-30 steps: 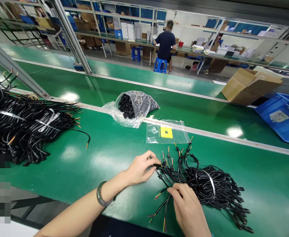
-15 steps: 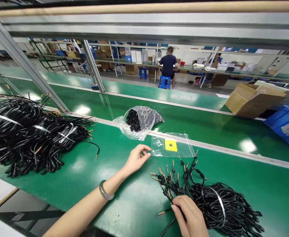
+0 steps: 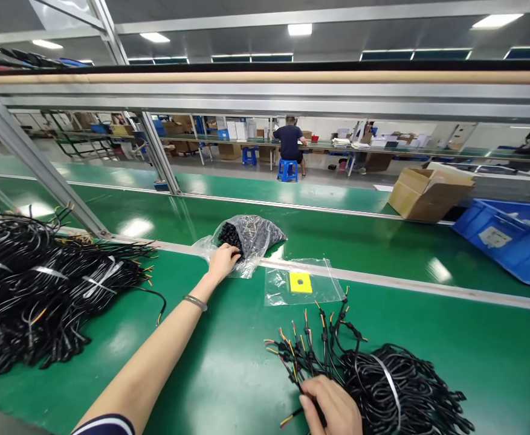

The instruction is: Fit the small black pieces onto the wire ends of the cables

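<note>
My left hand (image 3: 223, 261) is at the mouth of a clear plastic bag (image 3: 265, 237) full of small black parts (image 3: 231, 235). Its fingertips touch the parts, and whether it grips one is hidden. At the lower right, my right hand (image 3: 330, 406) pinches a black cable near the stripped ends of a bundle (image 3: 410, 386) tied with a white band. Coloured wire tips fan out from that bundle, several with black pieces on them. Between the hands and beyond them lies a flat zip bag (image 3: 271, 287) with a yellow square (image 3: 300, 282) that has a hole.
A big pile of tied black cables (image 3: 56, 284) covers the left side. Metal posts (image 3: 156, 151) and a rail (image 3: 265, 106) frame the bench. A cardboard box (image 3: 428, 193) and blue bin (image 3: 500, 235) stand at right. A person (image 3: 289, 142) sits far behind.
My left hand has moved forward and left from over the bench to the black parts in the bag. My right hand stays at the cable. The view has tilted up, showing more ceiling.
</note>
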The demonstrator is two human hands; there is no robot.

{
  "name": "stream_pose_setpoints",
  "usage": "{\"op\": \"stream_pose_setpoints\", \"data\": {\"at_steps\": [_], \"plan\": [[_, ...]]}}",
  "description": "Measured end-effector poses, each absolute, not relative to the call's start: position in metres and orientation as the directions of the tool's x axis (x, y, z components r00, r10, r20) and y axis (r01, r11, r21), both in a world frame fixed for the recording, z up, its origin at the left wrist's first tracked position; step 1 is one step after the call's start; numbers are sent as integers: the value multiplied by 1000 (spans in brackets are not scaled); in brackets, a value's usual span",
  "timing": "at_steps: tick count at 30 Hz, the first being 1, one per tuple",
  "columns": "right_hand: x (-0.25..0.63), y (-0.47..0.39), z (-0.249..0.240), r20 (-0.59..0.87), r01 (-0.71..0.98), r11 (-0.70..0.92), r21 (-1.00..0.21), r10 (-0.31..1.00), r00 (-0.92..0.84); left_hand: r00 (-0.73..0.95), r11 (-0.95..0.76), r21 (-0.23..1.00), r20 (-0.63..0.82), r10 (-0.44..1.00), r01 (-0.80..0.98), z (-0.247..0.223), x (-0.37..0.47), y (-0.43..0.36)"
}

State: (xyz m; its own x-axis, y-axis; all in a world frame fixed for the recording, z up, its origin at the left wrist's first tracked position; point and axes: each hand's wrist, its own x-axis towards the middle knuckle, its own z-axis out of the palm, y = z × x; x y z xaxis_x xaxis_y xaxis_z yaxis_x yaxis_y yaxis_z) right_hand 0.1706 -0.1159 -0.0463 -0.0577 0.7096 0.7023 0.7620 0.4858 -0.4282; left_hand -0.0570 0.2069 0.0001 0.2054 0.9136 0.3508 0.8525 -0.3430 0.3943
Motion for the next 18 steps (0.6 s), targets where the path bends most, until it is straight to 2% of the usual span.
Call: {"op": "stream_pose_setpoints", "data": {"at_steps": [7,9,13,18], "plan": [[170,-119,-41,675,773,477,-418,733,-87,119,-341,454,450,885,823,9,-30,190],[170,-119,-39,665,771,473,-426,741,-87,199,-423,456,461,865,783,7,-11,175],[169,-118,-35,676,761,493,-422,730,-98,485,-626,413,400,777,662,-4,34,144],[167,-119,-32,694,749,497,-438,716,-69,702,-754,342,287,652,561,-16,67,127]]}}
